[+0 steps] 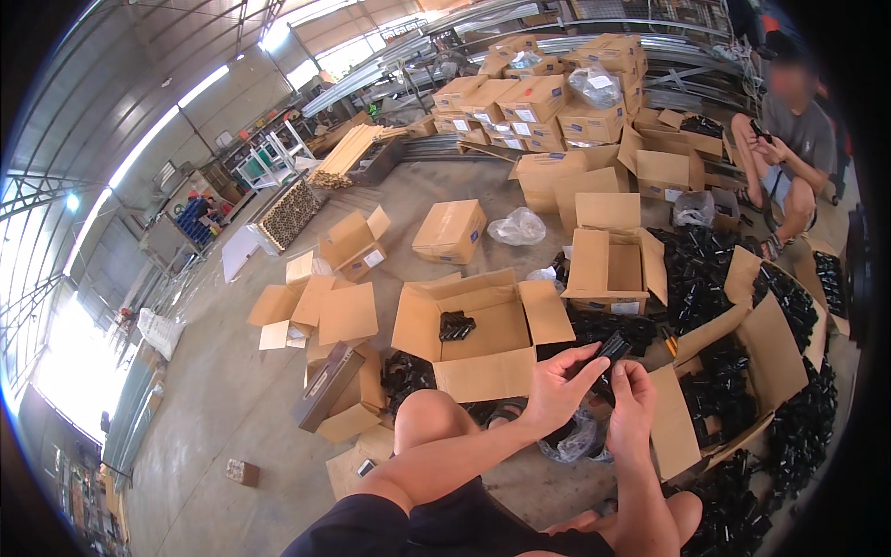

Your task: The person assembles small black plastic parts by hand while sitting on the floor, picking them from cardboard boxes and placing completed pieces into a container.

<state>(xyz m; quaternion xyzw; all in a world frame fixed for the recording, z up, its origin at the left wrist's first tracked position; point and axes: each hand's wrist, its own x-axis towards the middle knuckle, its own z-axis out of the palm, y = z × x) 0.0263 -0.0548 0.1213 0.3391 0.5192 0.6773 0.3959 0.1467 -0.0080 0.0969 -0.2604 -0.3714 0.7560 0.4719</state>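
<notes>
My left hand (564, 382) grips a small black plastic part (614, 346) between thumb and fingers, in front of my knees. Close beside it, my right hand (633, 395) is pinched at the lower end of the same part; what its fingertips press on is too small to make out. Just beyond my hands is an open cardboard box (484, 376) with a small group of black parts (456, 326) in its far left corner. To the right, another open box (775, 357) holds a heap of similar black parts (719, 385).
Loose black parts (691, 278) are piled over the floor at the right. Plastic bags (516, 226) and several open boxes (608, 263) lie around. A stack of closed cartons (557, 97) stands at the back. At the right another person (798, 139) sits handling a black part.
</notes>
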